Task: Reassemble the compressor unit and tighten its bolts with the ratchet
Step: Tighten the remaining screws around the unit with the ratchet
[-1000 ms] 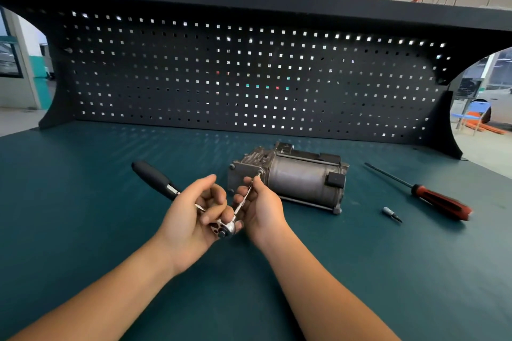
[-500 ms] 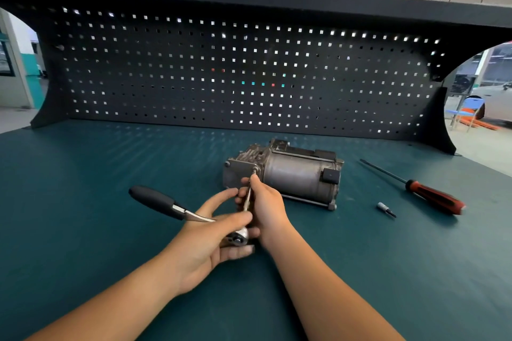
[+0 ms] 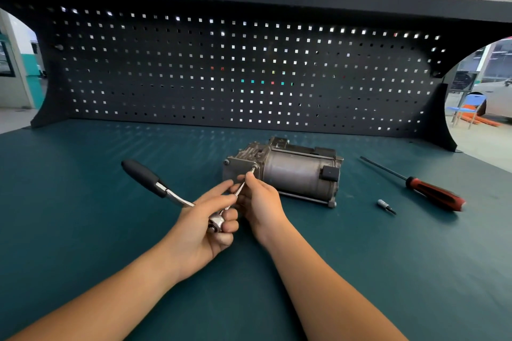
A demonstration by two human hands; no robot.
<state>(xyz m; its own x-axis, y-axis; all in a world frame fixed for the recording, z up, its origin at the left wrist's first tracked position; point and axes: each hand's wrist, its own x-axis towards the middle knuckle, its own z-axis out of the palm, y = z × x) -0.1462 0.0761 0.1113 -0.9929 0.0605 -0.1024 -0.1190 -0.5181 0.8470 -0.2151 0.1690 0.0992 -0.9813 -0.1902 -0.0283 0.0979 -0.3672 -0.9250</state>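
Note:
A grey metal compressor unit (image 3: 293,170) lies on its side on the green bench mat, its end plate facing left. The ratchet (image 3: 155,183) has a black handle pointing up-left and a chrome head at my left hand (image 3: 205,224), which grips that head. A thin extension bar (image 3: 240,188) runs from the head up to a bolt (image 3: 254,167) on the compressor's end plate. My right hand (image 3: 259,202) pinches this bar just below the bolt.
A screwdriver with a red and black handle (image 3: 432,193) lies to the right of the compressor, with a small loose bit (image 3: 385,205) in front of it. A black pegboard (image 3: 249,72) walls the back of the bench.
My left hand has shifted its hold around the ratchet head, and the black handle has swung a little. The right hand stays on the bar at the bolt.

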